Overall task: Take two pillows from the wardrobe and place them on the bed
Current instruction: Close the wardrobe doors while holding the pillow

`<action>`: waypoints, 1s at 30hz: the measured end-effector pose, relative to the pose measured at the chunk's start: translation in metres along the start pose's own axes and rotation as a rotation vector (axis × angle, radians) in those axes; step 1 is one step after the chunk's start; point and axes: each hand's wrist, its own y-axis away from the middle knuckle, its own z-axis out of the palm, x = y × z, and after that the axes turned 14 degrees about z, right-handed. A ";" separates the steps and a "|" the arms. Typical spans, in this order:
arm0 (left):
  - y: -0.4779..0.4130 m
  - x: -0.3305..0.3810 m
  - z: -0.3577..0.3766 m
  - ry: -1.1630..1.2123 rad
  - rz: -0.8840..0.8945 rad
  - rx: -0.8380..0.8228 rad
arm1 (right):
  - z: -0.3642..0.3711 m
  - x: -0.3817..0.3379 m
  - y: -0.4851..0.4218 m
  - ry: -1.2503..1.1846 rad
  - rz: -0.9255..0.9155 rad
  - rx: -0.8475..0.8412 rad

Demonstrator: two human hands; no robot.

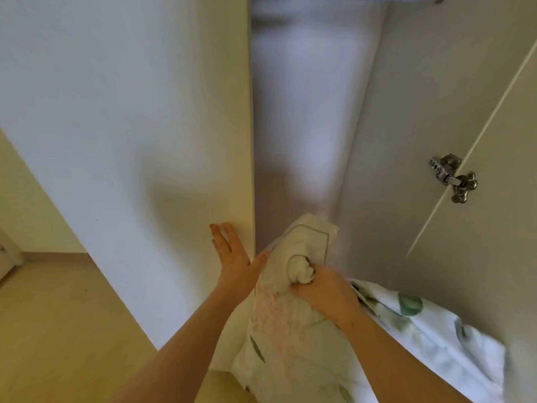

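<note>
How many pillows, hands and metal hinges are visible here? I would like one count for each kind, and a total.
Pillows: 2 (gripped pillow, leaf-print pillow to its right)
Hands: 2 (left hand, right hand)
Metal hinges: 1 (hinge)
Total: 5

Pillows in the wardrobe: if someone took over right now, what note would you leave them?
Left hand: open, fingers flat on the white panel, thumb by the first pillow.
Right hand: grip bunched on the first pillow's cover, at the wardrobe opening.
Second pillow, leaf-printed, lies right of the right arm, untouched.
Done: first pillow gripped.
Left: lift out both, carry to the bed, not in view.
</note>
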 end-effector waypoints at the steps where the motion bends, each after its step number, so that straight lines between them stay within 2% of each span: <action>1: 0.000 -0.006 -0.004 -0.005 0.021 -0.044 | 0.002 -0.003 0.001 -0.006 0.019 0.002; 3: 0.005 -0.014 -0.011 -0.114 0.143 -0.167 | 0.007 -0.007 0.002 0.001 0.044 0.022; 6: 0.014 -0.016 -0.017 -0.468 0.455 -0.485 | 0.011 -0.013 0.009 0.035 0.078 0.046; 8: 0.015 -0.015 -0.017 -0.581 0.514 -0.642 | 0.011 -0.012 0.015 0.014 0.107 0.029; 11: 0.012 -0.011 -0.016 -0.735 0.786 -0.588 | 0.011 -0.007 0.034 -0.021 0.125 0.003; 13: 0.012 -0.003 -0.008 -0.764 0.902 -0.587 | 0.010 -0.002 0.050 -0.012 0.144 0.010; 15: 0.014 0.016 0.005 -0.652 0.903 -0.723 | 0.008 0.008 0.067 -0.064 0.197 0.038; 17: 0.021 0.037 0.018 -0.560 0.808 -0.883 | 0.004 0.022 0.087 -0.159 0.249 0.083; 20: 0.034 0.058 0.037 -0.465 0.747 -0.968 | -0.002 0.045 0.118 -0.306 0.346 0.167; 23: 0.057 0.074 0.060 -0.413 0.863 -1.018 | -0.011 0.076 0.151 -0.287 0.401 0.278; 25: 0.078 0.084 0.074 -0.374 0.967 -1.042 | -0.022 0.098 0.178 -0.428 0.508 0.475; 27: 0.096 0.092 0.089 -0.328 0.995 -1.104 | -0.038 0.118 0.203 -0.579 0.659 0.741; 30: 0.118 0.110 0.103 -0.306 0.966 -1.140 | -0.062 0.148 0.231 -0.656 0.822 0.949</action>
